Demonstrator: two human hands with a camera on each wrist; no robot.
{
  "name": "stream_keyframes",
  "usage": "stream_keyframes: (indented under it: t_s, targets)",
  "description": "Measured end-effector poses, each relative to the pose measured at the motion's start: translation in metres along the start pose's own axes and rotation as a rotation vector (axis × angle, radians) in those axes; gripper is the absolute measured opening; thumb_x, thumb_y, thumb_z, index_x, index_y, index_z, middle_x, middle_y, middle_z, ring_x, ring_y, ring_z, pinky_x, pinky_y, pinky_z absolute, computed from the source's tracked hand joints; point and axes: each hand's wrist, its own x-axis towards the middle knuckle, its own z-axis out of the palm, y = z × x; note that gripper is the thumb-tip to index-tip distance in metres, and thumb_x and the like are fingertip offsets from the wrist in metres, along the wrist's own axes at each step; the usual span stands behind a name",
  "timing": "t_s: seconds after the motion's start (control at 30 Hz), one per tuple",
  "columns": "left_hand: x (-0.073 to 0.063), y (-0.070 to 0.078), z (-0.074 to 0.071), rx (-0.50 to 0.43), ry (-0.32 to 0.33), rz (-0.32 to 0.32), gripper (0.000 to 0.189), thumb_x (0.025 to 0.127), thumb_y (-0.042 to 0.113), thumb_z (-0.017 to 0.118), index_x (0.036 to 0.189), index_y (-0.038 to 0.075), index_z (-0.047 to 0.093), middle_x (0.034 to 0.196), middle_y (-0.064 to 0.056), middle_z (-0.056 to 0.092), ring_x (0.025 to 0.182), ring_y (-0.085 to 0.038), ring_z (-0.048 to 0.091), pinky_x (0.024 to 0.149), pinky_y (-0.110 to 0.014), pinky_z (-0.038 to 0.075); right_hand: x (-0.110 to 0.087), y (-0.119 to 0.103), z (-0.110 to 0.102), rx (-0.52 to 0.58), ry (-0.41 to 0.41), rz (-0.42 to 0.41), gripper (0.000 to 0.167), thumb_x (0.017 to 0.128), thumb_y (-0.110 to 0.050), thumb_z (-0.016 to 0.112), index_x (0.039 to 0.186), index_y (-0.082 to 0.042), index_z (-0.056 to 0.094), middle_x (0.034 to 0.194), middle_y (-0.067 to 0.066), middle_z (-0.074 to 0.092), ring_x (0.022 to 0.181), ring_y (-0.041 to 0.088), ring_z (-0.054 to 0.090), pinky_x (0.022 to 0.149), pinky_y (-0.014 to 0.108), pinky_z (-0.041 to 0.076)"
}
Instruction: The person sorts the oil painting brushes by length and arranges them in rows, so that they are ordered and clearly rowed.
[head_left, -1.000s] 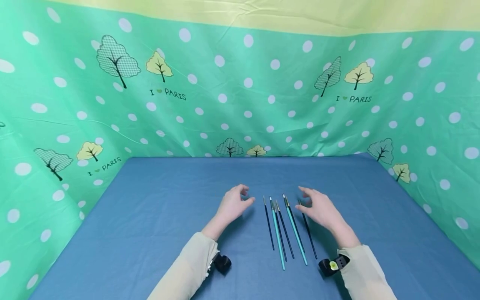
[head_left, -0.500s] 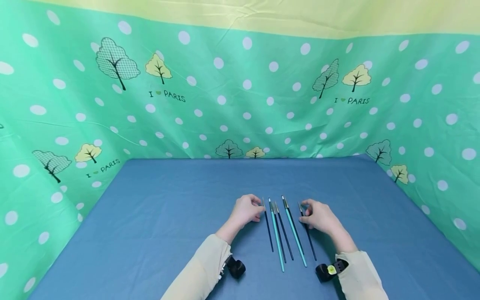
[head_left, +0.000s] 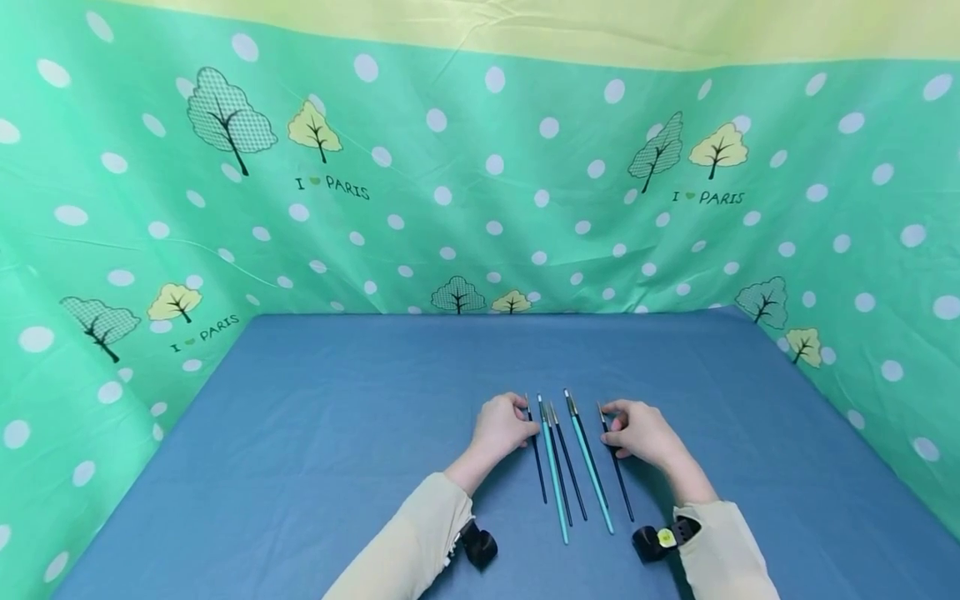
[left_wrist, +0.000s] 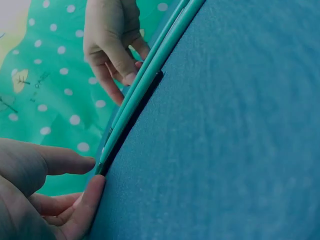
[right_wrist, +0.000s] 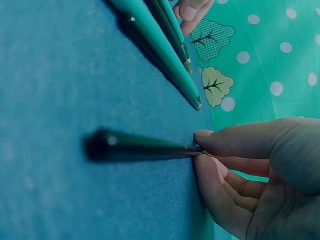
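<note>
Several thin paintbrushes lie side by side, bristles pointing away from me. My left hand (head_left: 502,432) pinches the leftmost dark paintbrush (head_left: 540,473) near its bristle end. On the other side, the thumb and fingers of my right hand (head_left: 643,433) pinch the rightmost dark paintbrush (head_left: 622,485); the right wrist view shows this grip at the metal collar. Between the hands lie a left turquoise paintbrush (head_left: 556,479), a right turquoise paintbrush (head_left: 594,477) and more dark ones, such as a dark paintbrush (head_left: 573,467). My curled fingertips are partly hidden in the head view.
A blue cloth (head_left: 337,400) covers the table. Behind and beside it hangs a green dotted curtain (head_left: 405,250) with printed trees. A black wrist camera (head_left: 480,546) sits under the left sleeve, and another wrist camera (head_left: 651,543) under the right.
Both hands have come down toward me onto the outer paintbrushes, the left one also moving right. Their fingers have closed on them. The brushes lie about where they were.
</note>
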Motion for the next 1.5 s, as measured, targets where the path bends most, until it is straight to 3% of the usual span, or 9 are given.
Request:
stream_keyframes:
  t_s: [0.13, 0.33, 0.67, 0.77, 0.87, 1.03, 1.17, 1.3, 1.5]
  targets:
    - [-0.002, 0.002, 0.002, 0.089, 0.026, 0.013, 0.035, 0.076, 0.017, 0.072, 0.107, 0.004, 0.061, 0.071, 0.001, 0.052, 0.046, -0.008, 0.053, 0.053, -0.023, 0.044, -0.001, 0.001, 0.000, 0.009, -0.006, -0.002, 0.047, 0.079, -0.003, 0.066, 0.123, 0.004, 0.051, 0.073, 0.007, 0.052, 0.056, 0.014, 0.055, 0.053, 0.028, 0.052]
    - [-0.002, 0.006, 0.007, 0.185, 0.068, 0.010, 0.038, 0.073, 0.024, 0.074, 0.104, 0.007, 0.061, 0.082, -0.003, 0.053, 0.063, -0.013, 0.048, 0.054, -0.027, 0.040, 0.002, 0.005, -0.001, 0.018, 0.003, -0.005, 0.048, 0.079, -0.004, 0.067, 0.124, 0.002, 0.051, 0.074, 0.007, 0.051, 0.057, 0.015, 0.054, 0.054, 0.028, 0.052]
    - [-0.002, 0.011, 0.008, 0.219, 0.098, -0.006, 0.031, 0.073, 0.015, 0.072, 0.102, 0.007, 0.061, 0.096, -0.009, 0.060, 0.080, -0.024, 0.054, 0.067, -0.037, 0.045, 0.003, 0.005, -0.001, 0.022, -0.004, -0.014, 0.048, 0.080, -0.003, 0.066, 0.125, 0.003, 0.050, 0.075, 0.007, 0.051, 0.059, 0.015, 0.054, 0.054, 0.027, 0.052]
    - [-0.002, 0.014, 0.007, 0.225, 0.104, 0.019, 0.026, 0.074, 0.011, 0.070, 0.098, 0.004, 0.062, 0.088, -0.009, 0.061, 0.072, -0.023, 0.054, 0.064, -0.035, 0.044, 0.003, 0.004, -0.001, 0.023, -0.006, -0.015, 0.049, 0.079, -0.003, 0.066, 0.125, 0.003, 0.050, 0.075, 0.007, 0.050, 0.059, 0.015, 0.054, 0.054, 0.027, 0.052]
    - [-0.001, 0.016, 0.006, 0.245, 0.097, 0.047, 0.012, 0.072, 0.003, 0.065, 0.074, 0.007, 0.054, 0.063, -0.001, 0.046, 0.052, -0.015, 0.038, 0.052, -0.028, 0.033, 0.002, 0.004, -0.001, 0.026, -0.012, -0.013, 0.049, 0.080, -0.003, 0.066, 0.125, 0.004, 0.049, 0.076, 0.007, 0.050, 0.060, 0.015, 0.054, 0.055, 0.027, 0.053]
    - [0.007, 0.016, 0.005, 0.310, 0.095, 0.061, 0.042, 0.070, -0.001, 0.059, 0.057, 0.017, 0.022, 0.052, 0.005, 0.013, 0.047, -0.012, 0.012, 0.050, -0.026, 0.016, 0.002, 0.003, -0.001, 0.035, -0.017, -0.009, 0.050, 0.080, -0.003, 0.066, 0.126, 0.004, 0.049, 0.076, 0.007, 0.050, 0.060, 0.015, 0.054, 0.055, 0.027, 0.053]
    - [0.012, 0.017, 0.001, 0.332, 0.057, 0.030, 0.047, 0.073, 0.005, 0.062, 0.051, 0.018, 0.022, 0.045, 0.005, 0.016, 0.040, -0.011, 0.017, 0.049, -0.026, 0.018, 0.002, 0.003, -0.001, 0.031, -0.015, -0.005, 0.049, 0.080, -0.002, 0.065, 0.126, 0.004, 0.049, 0.076, 0.007, 0.050, 0.060, 0.014, 0.054, 0.055, 0.027, 0.053]
    - [0.014, 0.016, -0.005, 0.286, -0.008, -0.011, 0.051, 0.075, 0.010, 0.065, 0.045, 0.018, 0.025, 0.035, 0.005, 0.027, 0.031, -0.011, 0.038, 0.041, -0.023, 0.023, 0.002, 0.003, 0.000, 0.032, -0.013, -0.003, 0.049, 0.080, -0.002, 0.065, 0.126, 0.004, 0.049, 0.076, 0.007, 0.050, 0.060, 0.014, 0.054, 0.055, 0.027, 0.053]
    - [0.017, 0.014, -0.013, 0.178, -0.064, -0.087, 0.023, 0.074, 0.012, 0.067, 0.062, 0.015, 0.048, 0.049, 0.003, 0.048, 0.040, -0.012, 0.051, 0.042, -0.024, 0.039, 0.002, 0.003, 0.000, 0.032, -0.009, -0.003, 0.049, 0.080, -0.003, 0.065, 0.126, 0.004, 0.049, 0.076, 0.007, 0.051, 0.060, 0.015, 0.054, 0.055, 0.027, 0.053]
